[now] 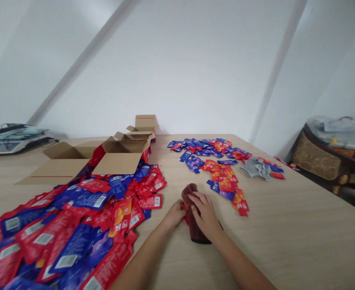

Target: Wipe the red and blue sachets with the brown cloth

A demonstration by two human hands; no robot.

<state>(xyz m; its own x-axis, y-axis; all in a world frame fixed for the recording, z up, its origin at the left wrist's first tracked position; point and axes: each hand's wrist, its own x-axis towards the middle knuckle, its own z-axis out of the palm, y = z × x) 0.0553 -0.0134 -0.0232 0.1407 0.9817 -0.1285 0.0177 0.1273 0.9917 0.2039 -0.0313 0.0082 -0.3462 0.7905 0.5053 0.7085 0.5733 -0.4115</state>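
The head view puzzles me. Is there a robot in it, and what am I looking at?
No robot here: just a person's bare left hand and right hand, seen by a camera worn on the head, facing forward and down. The right lies over a dark maroon cloth item; the left is at its edge, where something small and red shows. I cannot tell how firmly either grips. On the pale table, to the left, is a heap of mostly red and blue packets, with open cardboard boxes behind it. More packets lie scattered farther back, near a crumpled grey cloth.
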